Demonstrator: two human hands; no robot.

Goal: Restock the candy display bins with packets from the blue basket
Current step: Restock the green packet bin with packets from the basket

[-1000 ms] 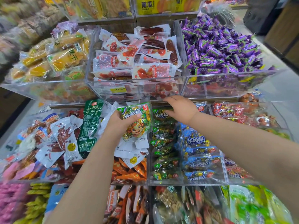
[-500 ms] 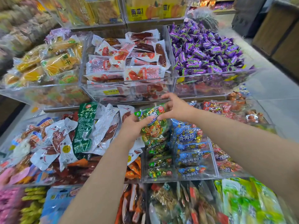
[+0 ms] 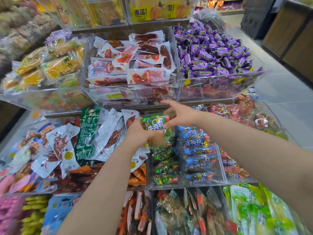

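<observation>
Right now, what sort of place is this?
Probably a shop's bulk snack section: tiered clear acrylic bins, a heap of purple wrapped candies, and a yellow price label on one bin front.

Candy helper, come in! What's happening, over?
Left hand holds green packet. Right hand spread, at its corner. Packet over green-packet bin. Nothing blocking.

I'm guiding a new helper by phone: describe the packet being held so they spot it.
Find the clear acrylic bin heaped with purple-wrapped candies on the upper tier. Below and left of it, the left hand grips a green foil packet above a compartment of matching green packets. Unlike those, it is lifted, showing white characters on a blue patch.
</observation>
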